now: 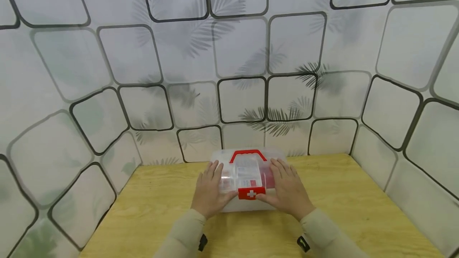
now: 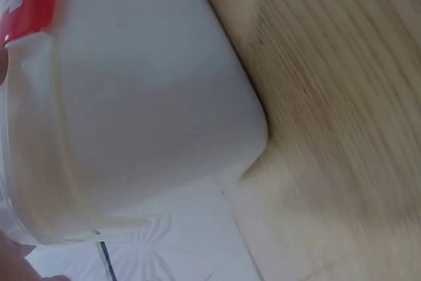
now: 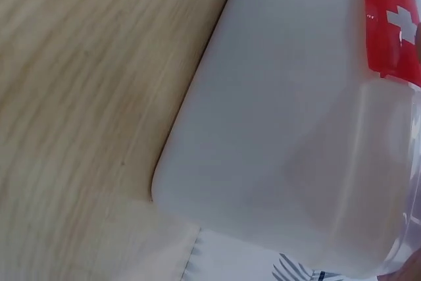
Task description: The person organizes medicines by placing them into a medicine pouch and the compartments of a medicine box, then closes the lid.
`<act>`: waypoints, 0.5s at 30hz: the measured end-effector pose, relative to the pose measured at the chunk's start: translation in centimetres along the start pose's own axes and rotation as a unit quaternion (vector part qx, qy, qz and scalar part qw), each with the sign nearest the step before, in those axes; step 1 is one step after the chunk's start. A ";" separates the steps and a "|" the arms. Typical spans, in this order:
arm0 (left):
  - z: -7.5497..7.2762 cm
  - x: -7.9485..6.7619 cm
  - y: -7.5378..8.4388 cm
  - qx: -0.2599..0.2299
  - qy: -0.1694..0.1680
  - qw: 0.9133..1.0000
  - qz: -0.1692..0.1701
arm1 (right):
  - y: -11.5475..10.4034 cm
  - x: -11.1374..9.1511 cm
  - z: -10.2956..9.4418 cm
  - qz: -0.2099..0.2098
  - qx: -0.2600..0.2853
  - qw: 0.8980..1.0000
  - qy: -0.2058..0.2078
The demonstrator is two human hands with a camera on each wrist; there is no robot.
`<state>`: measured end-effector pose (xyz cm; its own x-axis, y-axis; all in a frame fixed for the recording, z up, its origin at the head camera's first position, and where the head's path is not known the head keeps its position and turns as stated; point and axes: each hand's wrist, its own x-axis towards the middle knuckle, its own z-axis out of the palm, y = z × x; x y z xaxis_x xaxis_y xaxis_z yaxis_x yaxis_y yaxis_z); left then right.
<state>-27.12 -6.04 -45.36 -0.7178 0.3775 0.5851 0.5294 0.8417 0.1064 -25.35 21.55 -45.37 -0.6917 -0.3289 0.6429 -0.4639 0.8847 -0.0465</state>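
Note:
A first-aid box stands on the wooden table, with a clear lid, a whitish body and a red carrying handle on top. Its red front latch bears a white cross. My left hand rests on the left part of the lid, fingers stretched forward, thumb at the latch's left edge. On the lid's right part lies my right hand, likewise with extended fingers, its thumb by the latch's right edge. Both wrist views show the box's pale front wall and the latch. Packed items appear blurred through the lid.
The light wooden table extends on both sides of the box. Behind and beside it hangs a pale curtain-like backdrop with dark rounded squares and leaf prints. The box stands close to the table's back edge.

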 end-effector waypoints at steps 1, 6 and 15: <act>0.1 -0.1 0.0 0.022 0.004 1.000 0.008 | -0.1 0.3 0.1 0.000 -0.005 1.000 -0.002; 0.7 -0.3 0.4 0.084 0.037 0.995 0.036 | -0.2 1.3 0.7 -0.004 -0.014 1.000 -0.021; 2.0 0.4 1.8 0.075 0.043 0.996 -0.011 | 0.6 1.2 1.2 -0.004 -0.029 0.999 -0.017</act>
<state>-27.44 -3.62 -46.55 -0.6828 0.3299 0.6519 0.4361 0.8999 0.0014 -27.16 21.31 -45.50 -0.7069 -0.3459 0.6169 -0.4373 0.8993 0.0031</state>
